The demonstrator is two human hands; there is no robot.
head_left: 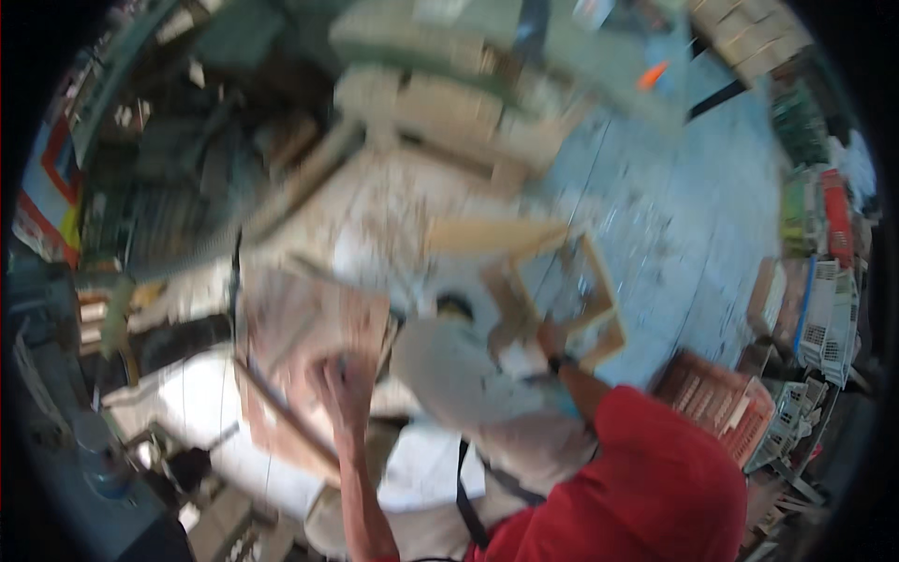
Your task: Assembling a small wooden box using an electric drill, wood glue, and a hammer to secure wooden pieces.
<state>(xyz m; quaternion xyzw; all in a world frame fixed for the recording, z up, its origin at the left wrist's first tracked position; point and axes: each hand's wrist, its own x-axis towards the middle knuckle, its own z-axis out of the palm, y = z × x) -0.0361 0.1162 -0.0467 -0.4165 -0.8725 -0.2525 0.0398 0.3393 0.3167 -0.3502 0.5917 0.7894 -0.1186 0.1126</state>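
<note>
My left hand [343, 386] is closed, its fingers curled over a flat reddish-brown wooden board [281, 323] on the left. What the fingers hold, if anything, is too blurred to make out. Off to the right, my right hand [551, 343] grips the near corner of a light wooden frame [597, 272], which is tilted beside my knee. The frame is rectangular with an open middle. A pale flat piece of wood [487, 234] lies just beyond the frame. Motion smears both hands.
Wood chips and dust cover the tiled floor [646, 225]. A heavy wooden bench [421, 103] stands ahead, with an orange item [652, 75] near the top right. Red [721, 403] and white plastic crates [824, 318] line the right. Dark machinery [75, 412] stands at the left.
</note>
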